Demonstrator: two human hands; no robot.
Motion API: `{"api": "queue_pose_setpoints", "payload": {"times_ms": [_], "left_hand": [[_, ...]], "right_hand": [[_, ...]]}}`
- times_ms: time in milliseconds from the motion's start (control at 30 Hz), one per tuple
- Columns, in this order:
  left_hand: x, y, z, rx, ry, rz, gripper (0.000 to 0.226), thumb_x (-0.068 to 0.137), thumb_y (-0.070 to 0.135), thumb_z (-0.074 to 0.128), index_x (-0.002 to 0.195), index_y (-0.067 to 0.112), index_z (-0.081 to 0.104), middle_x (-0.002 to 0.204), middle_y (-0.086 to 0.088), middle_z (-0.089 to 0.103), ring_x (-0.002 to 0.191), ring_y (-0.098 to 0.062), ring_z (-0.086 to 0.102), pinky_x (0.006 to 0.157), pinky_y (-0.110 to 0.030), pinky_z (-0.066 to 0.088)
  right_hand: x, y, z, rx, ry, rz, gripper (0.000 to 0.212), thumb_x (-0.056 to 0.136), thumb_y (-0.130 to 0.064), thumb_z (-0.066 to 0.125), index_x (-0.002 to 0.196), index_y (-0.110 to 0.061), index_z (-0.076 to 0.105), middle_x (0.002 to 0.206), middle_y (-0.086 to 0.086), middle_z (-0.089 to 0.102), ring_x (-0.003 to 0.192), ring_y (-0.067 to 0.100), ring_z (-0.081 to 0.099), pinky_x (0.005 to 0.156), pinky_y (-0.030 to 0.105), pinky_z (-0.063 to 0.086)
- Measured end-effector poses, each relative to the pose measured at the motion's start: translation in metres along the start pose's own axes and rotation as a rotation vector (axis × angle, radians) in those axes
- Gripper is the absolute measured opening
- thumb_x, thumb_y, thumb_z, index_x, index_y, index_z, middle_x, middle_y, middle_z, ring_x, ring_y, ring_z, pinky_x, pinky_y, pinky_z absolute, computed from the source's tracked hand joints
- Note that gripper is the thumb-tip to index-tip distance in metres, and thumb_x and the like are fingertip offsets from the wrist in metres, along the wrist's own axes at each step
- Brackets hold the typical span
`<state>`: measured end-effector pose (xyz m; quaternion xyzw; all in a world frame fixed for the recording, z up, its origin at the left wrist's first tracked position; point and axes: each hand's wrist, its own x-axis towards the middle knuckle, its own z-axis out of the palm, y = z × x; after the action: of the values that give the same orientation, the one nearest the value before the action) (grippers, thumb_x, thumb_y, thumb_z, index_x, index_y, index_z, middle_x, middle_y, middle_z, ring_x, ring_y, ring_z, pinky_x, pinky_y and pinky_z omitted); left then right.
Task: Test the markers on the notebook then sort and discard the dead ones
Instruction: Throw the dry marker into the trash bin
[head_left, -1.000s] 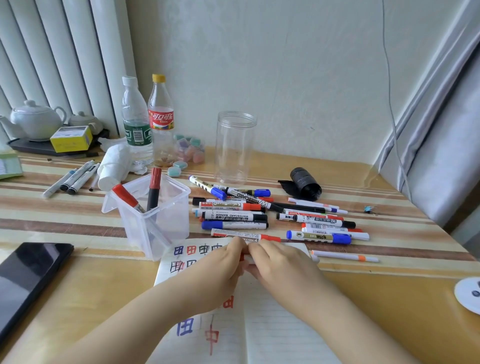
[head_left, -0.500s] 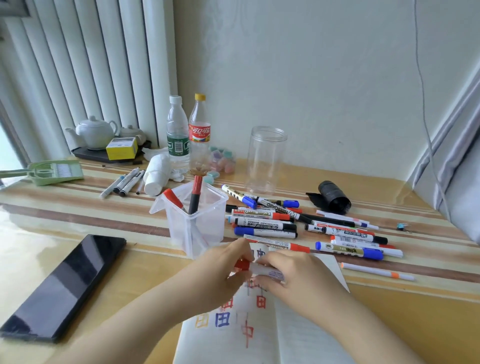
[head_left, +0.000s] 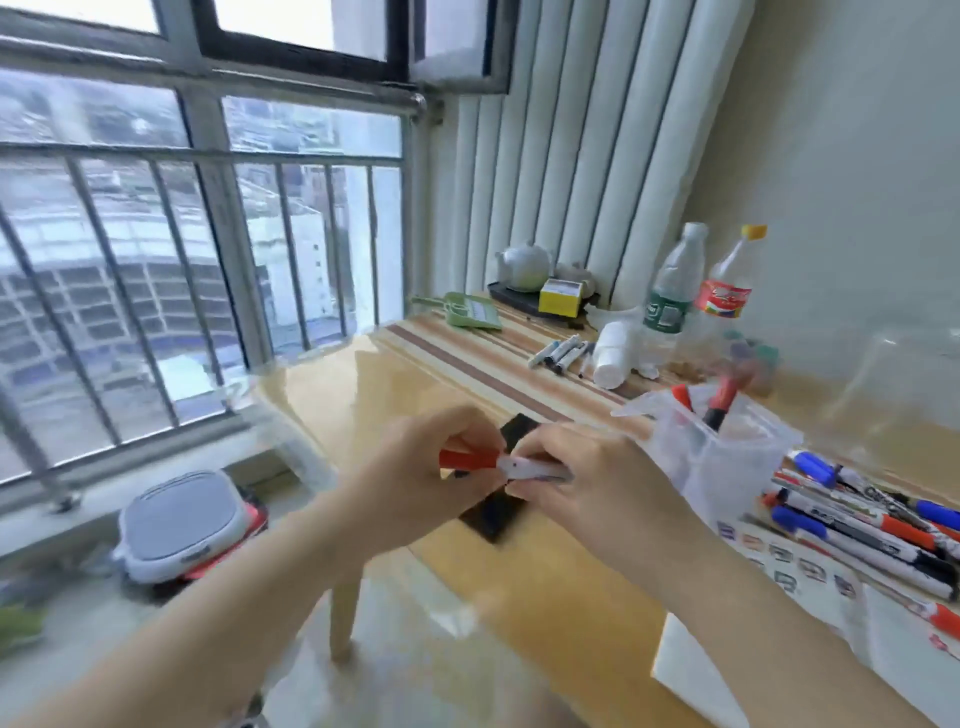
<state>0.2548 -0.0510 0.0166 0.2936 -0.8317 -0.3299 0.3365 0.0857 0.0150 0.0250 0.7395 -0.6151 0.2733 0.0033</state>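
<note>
red marker cap (head_left: 467, 459), white marker barrel (head_left: 524, 470), striped table (head_left: 467, 364)

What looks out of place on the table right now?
A stack of white paper cups lies tipped on its side beside the green-labelled bottle. The markers lie in a loose heap by the notebook, unsorted. Nothing looks spilled or broken.

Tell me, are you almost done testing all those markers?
Not yet. Two red markers already stand in the clear bin, and the notebook shows test scribbles. The left hand and right hand hold a red-capped marker. A pile of markers on the table still waits.
</note>
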Motion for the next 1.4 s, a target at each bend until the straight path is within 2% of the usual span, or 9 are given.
{"api": "queue_pose_setpoints", "payload": {"times_ms": [200, 367, 500, 733, 900, 967, 1100, 1200, 1400], "left_hand": [[-0.079, -0.057, -0.12, -0.092, 0.468, -0.156, 0.013, 0.074, 0.001, 0.073, 0.077, 0.01, 0.063, 0.07, 0.002, 0.066, 0.066, -0.007, 0.061, 0.065, -0.016, 0.05], [-0.159, -0.124, -0.188, 0.084, 0.711, -0.405, 0.017, 0.076, 0.003, 0.07, 0.078, 0.018, 0.063, 0.072, 0.007, 0.066, 0.069, -0.008, 0.063, 0.065, -0.02, 0.05], [-0.219, -0.186, -0.184, 0.126, 0.732, -0.672, 0.01, 0.074, 0.013, 0.069, 0.075, 0.021, 0.063, 0.074, 0.001, 0.066, 0.073, -0.017, 0.062, 0.071, -0.036, 0.051], [-0.265, -0.268, -0.137, 0.15, 0.659, -0.984, 0.013, 0.076, 0.012, 0.065, 0.077, 0.024, 0.061, 0.076, 0.008, 0.065, 0.076, -0.008, 0.06, 0.061, -0.01, 0.038], [-0.279, -0.3, -0.129, 0.286, 0.602, -1.119, 0.02, 0.08, 0.016, 0.061, 0.1, 0.018, 0.061, 0.107, -0.004, 0.06, 0.103, -0.02, 0.053, 0.078, -0.023, 0.034], [-0.27, -0.295, -0.133, 0.345, 0.652, -1.084, 0.021, 0.082, 0.01, 0.057, 0.103, 0.011, 0.06, 0.109, -0.006, 0.059, 0.105, -0.021, 0.052, 0.082, -0.024, 0.033], [-0.224, -0.26, -0.14, 0.402, 0.684, -0.812, 0.017, 0.085, 0.008, 0.055, 0.101, 0.011, 0.06, 0.099, 0.001, 0.058, 0.093, -0.018, 0.056, 0.076, -0.021, 0.034], [-0.17, -0.22, -0.138, 0.394, 0.667, -0.563, 0.014, 0.085, 0.009, 0.057, 0.098, 0.013, 0.06, 0.096, 0.003, 0.058, 0.085, -0.012, 0.057, 0.073, -0.022, 0.04], [-0.049, -0.123, -0.093, 0.279, 0.455, -0.093, 0.012, 0.083, 0.017, 0.055, 0.094, 0.02, 0.059, 0.089, 0.015, 0.056, 0.081, 0.0, 0.054, 0.073, -0.011, 0.042]], "right_hand": [[0.086, -0.11, 0.084, 0.17, -0.068, -0.295, 0.033, 0.083, -0.025, 0.07, 0.115, -0.018, 0.065, 0.107, -0.001, 0.067, 0.101, 0.017, 0.06, 0.086, 0.02, 0.041], [0.103, -0.167, 0.169, 0.274, -0.177, -0.346, 0.036, 0.088, -0.028, 0.062, 0.123, -0.02, 0.059, 0.115, -0.003, 0.062, 0.112, 0.012, 0.051, 0.085, 0.008, 0.027], [0.088, -0.17, 0.239, 0.298, -0.412, -0.271, 0.031, 0.091, -0.029, 0.057, 0.121, -0.021, 0.06, 0.11, -0.009, 0.061, 0.107, 0.009, 0.052, 0.08, 0.009, 0.027], [0.064, -0.155, 0.314, 0.318, -0.652, -0.053, 0.029, 0.092, -0.028, 0.056, 0.12, -0.022, 0.06, 0.105, -0.013, 0.058, 0.102, 0.003, 0.052, 0.083, 0.012, 0.032], [0.056, -0.142, 0.32, 0.307, -0.673, -0.018, 0.028, 0.091, -0.029, 0.058, 0.119, -0.024, 0.06, 0.11, -0.011, 0.062, 0.095, -0.001, 0.052, 0.079, 0.008, 0.034], [0.054, -0.137, 0.312, 0.306, -0.658, -0.015, 0.028, 0.091, -0.03, 0.058, 0.119, -0.025, 0.06, 0.106, -0.013, 0.061, 0.083, -0.007, 0.049, 0.073, 0.003, 0.034], [0.05, -0.136, 0.281, 0.334, -0.596, -0.028, 0.027, 0.091, -0.032, 0.057, 0.118, -0.029, 0.06, 0.103, -0.02, 0.059, 0.095, -0.007, 0.052, 0.085, 0.006, 0.039], [0.047, -0.136, 0.24, 0.369, -0.524, -0.041, 0.027, 0.09, -0.034, 0.056, 0.116, -0.034, 0.06, 0.102, -0.026, 0.058, 0.099, -0.012, 0.049, 0.082, 0.004, 0.036], [0.041, -0.103, 0.123, 0.33, -0.248, 0.049, 0.029, 0.089, -0.043, 0.054, 0.113, -0.032, 0.063, 0.094, -0.031, 0.056, 0.095, -0.018, 0.047, 0.079, 0.002, 0.035]]}}
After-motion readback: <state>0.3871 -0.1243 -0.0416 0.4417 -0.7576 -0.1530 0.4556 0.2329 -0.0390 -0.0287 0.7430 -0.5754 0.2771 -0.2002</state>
